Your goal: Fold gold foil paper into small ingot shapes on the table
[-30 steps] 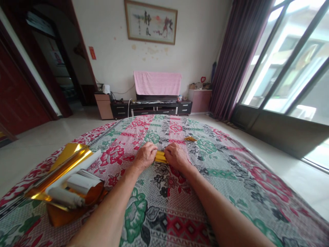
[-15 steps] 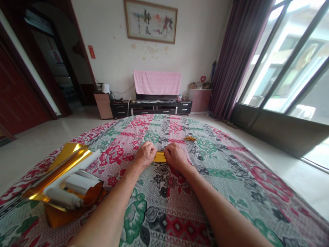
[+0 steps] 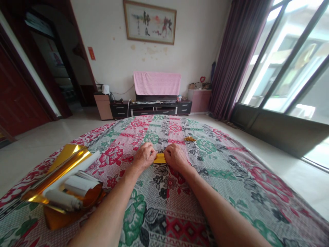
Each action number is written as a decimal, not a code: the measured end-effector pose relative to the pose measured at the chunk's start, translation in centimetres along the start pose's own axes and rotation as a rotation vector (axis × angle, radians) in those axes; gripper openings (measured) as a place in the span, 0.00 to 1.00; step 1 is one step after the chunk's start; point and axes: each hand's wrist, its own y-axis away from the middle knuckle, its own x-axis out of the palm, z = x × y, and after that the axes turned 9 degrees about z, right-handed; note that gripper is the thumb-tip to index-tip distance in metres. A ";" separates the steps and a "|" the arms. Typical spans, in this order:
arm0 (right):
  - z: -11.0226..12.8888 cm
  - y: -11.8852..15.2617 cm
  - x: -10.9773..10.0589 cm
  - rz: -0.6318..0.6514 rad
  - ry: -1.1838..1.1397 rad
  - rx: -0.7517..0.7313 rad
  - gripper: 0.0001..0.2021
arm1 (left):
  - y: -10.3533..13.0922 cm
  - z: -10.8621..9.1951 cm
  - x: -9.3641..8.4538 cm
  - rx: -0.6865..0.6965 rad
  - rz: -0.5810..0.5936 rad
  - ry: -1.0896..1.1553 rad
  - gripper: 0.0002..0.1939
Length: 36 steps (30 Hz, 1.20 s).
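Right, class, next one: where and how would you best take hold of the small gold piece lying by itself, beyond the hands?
Come from above and pinch the small gold piece lightly across its middle, near edge to far edge. It lies low on the patterned cloth, uncovered, and looks wider than deep.

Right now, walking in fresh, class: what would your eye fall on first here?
Probably the shiny gold sheets, curled on the floral cloth at the left. Next, the yellow folded piece at the centre, between the left hand and right hand. Beyond, a pink towel hangs below the framed picture.
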 end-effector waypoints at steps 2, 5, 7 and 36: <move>0.1 0.1 0.0 -0.012 -0.002 0.006 0.09 | 0.0 0.0 0.2 -0.021 0.020 -0.022 0.10; 0.1 0.2 0.0 -0.015 -0.005 0.013 0.08 | -0.1 0.0 0.3 -0.040 0.025 -0.025 0.10; 0.1 0.2 -0.1 -0.009 -0.008 0.018 0.08 | -0.1 0.0 0.3 -0.042 0.019 -0.022 0.10; 1.4 -0.3 0.5 -0.011 -0.022 0.202 0.12 | 0.2 -1.5 -0.3 -0.115 0.182 -0.054 0.07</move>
